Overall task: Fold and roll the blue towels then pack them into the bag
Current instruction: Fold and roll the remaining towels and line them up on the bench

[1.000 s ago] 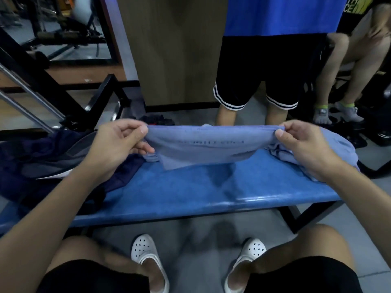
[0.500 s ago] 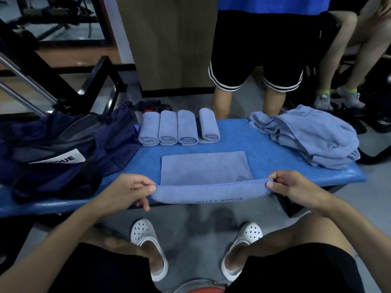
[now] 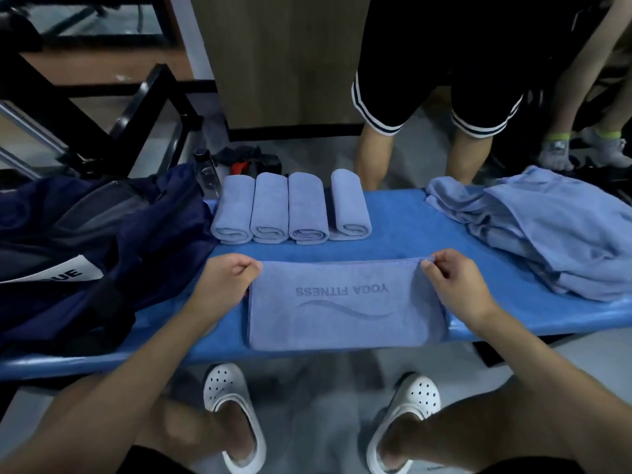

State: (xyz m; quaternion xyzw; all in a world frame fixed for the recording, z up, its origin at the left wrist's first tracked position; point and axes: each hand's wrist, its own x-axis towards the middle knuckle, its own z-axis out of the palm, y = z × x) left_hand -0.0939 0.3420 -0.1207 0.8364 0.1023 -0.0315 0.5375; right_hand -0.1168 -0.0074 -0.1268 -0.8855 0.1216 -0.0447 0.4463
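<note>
A: What is the dark navy fabric bag (image 3: 85, 241) holding?

B: It is slumping on the left end of the blue padded bench (image 3: 393, 249), with a white label showing on its side. Its own folds are hiding the inside, so I cannot tell whether any towel is lying in it.

A: What is sitting around it?

B: Along the bench's far edge, four rolled light-blue towels (image 3: 306, 206) are lying side by side, just beside the bag. Three are touching, and the fourth is lying just to their right. A clear plastic bottle (image 3: 208, 176) is standing behind them, between the bag and the first roll. On the right end, a loose pile of unfolded light-blue towels (image 3: 554, 234) is sprawling. Beyond the bench, a person in black shorts (image 3: 427, 80) is standing before a wooden panel (image 3: 280, 63).

A: Where is the towel being worked?

B: The folded light-blue towel (image 3: 342, 316), printed "YOGA FITNESS", is lying flat mid-bench between bag and pile. Its near edge is reaching the bench's front lip.

A: And the hands?

B: The left hand (image 3: 222, 282) is pinching the towel's far-left corner between thumb and curled fingers. The right hand (image 3: 455, 285) is pinching the far-right corner likewise. Both forearms are reaching in over the knees, above white perforated clogs (image 3: 232, 415).
</note>
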